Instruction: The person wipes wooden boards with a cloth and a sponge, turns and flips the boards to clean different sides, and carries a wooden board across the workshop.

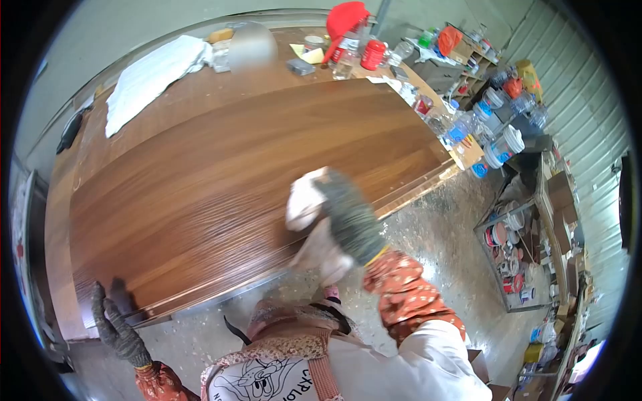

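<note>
Nearest to me, the printed apron (261,379) is filling the bottom of the head view, with an orange patterned sleeve (414,294) reaching forward on the right. At the near left, I am seeing my left hand (122,336), in a dark grey glove, lying by the corner of the brown panel; its visible fingers are stretching out, slightly spread and holding nothing, and I cannot tell whether they are touching the edge. My right hand (349,217), gloved alike and blurring a little, is closing around a white cloth (309,200). One bunch of that cloth is sitting over the panel's near right part, while a looser end is hanging past the front edge; I cannot tell how firmly it is pressing.

The brown panel (247,150) is lying flat on the worktop (59,267), its grain running lengthwise and its surface shining. Concrete floor (438,207) is showing below and to the right, where a shelf (505,309) is holding tins. Beyond the panel, a white sheet (157,79) is lying at the far left, and a red bottle (373,55) is standing at the far right. Farther right, a corrugated wall (588,93) is rising.
</note>
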Tool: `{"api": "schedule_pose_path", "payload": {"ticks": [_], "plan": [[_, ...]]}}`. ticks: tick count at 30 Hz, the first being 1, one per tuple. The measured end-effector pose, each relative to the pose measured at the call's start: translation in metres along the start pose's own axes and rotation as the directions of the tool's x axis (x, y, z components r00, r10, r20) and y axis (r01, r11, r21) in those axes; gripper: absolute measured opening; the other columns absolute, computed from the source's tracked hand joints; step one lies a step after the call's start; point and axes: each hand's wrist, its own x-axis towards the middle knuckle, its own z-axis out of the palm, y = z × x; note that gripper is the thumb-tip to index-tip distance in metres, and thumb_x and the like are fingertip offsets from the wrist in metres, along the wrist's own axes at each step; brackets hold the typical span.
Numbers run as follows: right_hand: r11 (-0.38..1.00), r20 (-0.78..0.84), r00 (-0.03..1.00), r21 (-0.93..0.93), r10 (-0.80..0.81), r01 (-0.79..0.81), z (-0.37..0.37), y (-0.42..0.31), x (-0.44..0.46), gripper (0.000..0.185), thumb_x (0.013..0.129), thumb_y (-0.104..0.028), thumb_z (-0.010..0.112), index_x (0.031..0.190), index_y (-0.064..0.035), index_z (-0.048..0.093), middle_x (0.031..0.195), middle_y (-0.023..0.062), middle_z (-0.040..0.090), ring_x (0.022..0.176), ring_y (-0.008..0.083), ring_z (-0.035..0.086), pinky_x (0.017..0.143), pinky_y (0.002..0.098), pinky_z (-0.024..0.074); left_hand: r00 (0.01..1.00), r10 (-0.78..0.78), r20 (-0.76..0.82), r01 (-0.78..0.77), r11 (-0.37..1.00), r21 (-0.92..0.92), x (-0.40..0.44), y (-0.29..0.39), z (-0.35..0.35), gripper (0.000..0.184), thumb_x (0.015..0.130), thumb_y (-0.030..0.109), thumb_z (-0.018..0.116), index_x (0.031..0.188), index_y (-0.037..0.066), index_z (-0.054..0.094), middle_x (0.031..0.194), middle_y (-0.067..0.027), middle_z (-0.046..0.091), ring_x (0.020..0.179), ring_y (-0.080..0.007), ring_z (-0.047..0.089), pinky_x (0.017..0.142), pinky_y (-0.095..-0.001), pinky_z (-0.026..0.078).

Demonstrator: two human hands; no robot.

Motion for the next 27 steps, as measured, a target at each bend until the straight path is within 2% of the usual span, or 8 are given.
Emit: {"api": "schedule_pose_path", "payload": {"ticks": [3, 11, 13, 17, 19, 21, 26, 27], "plan": [[0.915, -0.127, 0.989, -0.404, -0.070, 0.013, -0.084, 0.120, -0.023, 0.047, 0.079, 0.002, 0.052, 0.125, -0.0083, 0.054, 0.128, 0.0177, 0.050, 0.123, 0.0311, 0.045, 0.104, 0.0375, 0.0368, 0.975, 0.164, 0.152, -0.188, 0.969, 0.159, -0.017, 0.049, 0.048, 0.032, 0.097, 0.012, 0.047, 0.126, 0.000, 0.054, 0.126, -0.0122, 0.057, 0.117, -0.0237, 0.052, 0.102, -0.0357, 0.038], [0.921, -0.579, 0.750, 0.003, 0.320, -0.390, -0.227, 0.272, -0.042, 0.041, 0.090, -0.001, 0.047, 0.131, -0.0038, 0.049, 0.131, 0.0147, 0.053, 0.123, 0.0257, 0.048, 0.105, 0.0336, 0.0367, 0.881, 0.287, 0.376, -0.337, 0.939, 0.074, -0.066, 0.194, 0.170, 0.032, 0.095, 0.011, 0.049, 0.125, 0.001, 0.055, 0.125, -0.0128, 0.059, 0.116, -0.0237, 0.053, 0.103, -0.0362, 0.037], [0.948, -0.601, 0.732, 0.209, 0.320, -0.242, -0.231, 0.209, -0.018, 0.043, 0.093, -0.008, 0.051, 0.136, -0.0045, 0.045, 0.136, 0.0144, 0.049, 0.125, 0.0219, 0.046, 0.104, 0.0335, 0.0371, 0.869, 0.238, 0.434, -0.084, 0.935, -0.346, -0.076, 0.232, 0.212, 0.042, 0.093, 0.012, 0.054, 0.132, 0.002, 0.046, 0.135, -0.0173, 0.048, 0.120, -0.0265, 0.051, 0.103, -0.0398, 0.038], [0.814, -0.357, 0.934, 0.536, -0.020, 0.223, -0.159, 0.141, 0.007, 0.061, 0.082, -0.018, 0.064, 0.137, -0.0044, 0.042, 0.139, 0.0175, 0.041, 0.127, 0.0306, 0.041, 0.106, 0.0418, 0.0347, 0.795, 0.090, 0.601, 0.570, 0.230, -0.789, -0.107, 0.358, 0.306, 0.058, 0.095, 0.016, 0.051, 0.145, 0.003, 0.025, 0.145, -0.0198, 0.034, 0.126, -0.0269, 0.045, 0.104, -0.0398, 0.037], [0.721, -0.244, 0.924, 0.578, -0.295, 0.383, -0.145, 0.117, 0.001, 0.071, 0.077, -0.023, 0.071, 0.137, -0.0043, 0.040, 0.140, 0.0190, 0.038, 0.128, 0.0349, 0.039, 0.107, 0.0459, 0.0335, 0.775, 0.122, 0.620, 0.327, 0.762, -0.559, -0.111, 0.329, 0.326, 0.048, 0.094, 0.020, 0.051, 0.136, 0.000, 0.038, 0.132, -0.0171, 0.047, 0.119, -0.0257, 0.050, 0.100, -0.0388, 0.042], [0.882, -0.234, 0.905, 0.238, -0.355, 0.407, -0.168, 0.120, -0.004, 0.068, 0.074, -0.021, 0.072, 0.133, -0.0025, 0.044, 0.139, 0.0197, 0.039, 0.124, 0.0378, 0.041, 0.107, 0.0467, 0.0317, 0.537, -0.297, 0.790, 0.826, -0.004, -0.563, -0.098, 0.345, 0.347, 0.038, 0.090, 0.015, 0.057, 0.124, 0.001, 0.051, 0.114, -0.0152, 0.060, 0.109, -0.0236, 0.056, 0.092, -0.0355, 0.048], [0.917, -0.494, 0.800, 0.362, 0.342, -0.168, -0.220, 0.337, -0.047, 0.041, 0.087, -0.004, 0.061, 0.127, -0.0030, 0.051, 0.129, 0.0163, 0.053, 0.118, 0.0264, 0.052, 0.101, 0.0380, 0.0415, 0.924, -0.069, 0.375, 0.334, 0.622, -0.708, -0.013, 0.341, 0.299, 0.030, 0.088, 0.011, 0.061, 0.116, 0.001, 0.057, 0.104, -0.0076, 0.061, 0.092, -0.0181, 0.060, 0.081, -0.0319, 0.050], [0.918, -0.450, 0.817, 0.016, 0.360, -0.396, -0.237, 0.357, -0.054, 0.039, 0.089, -0.017, 0.060, 0.124, -0.0021, 0.053, 0.123, 0.0215, 0.054, 0.114, 0.0334, 0.052, 0.097, 0.0414, 0.0422, 0.982, 0.022, 0.185, 0.062, 0.898, -0.435, 0.014, 0.291, 0.282, 0.035, 0.086, 0.008, 0.061, 0.120, 0.002, 0.055, 0.107, -0.0102, 0.060, 0.096, -0.0233, 0.060, 0.084, -0.0346, 0.050]]}}
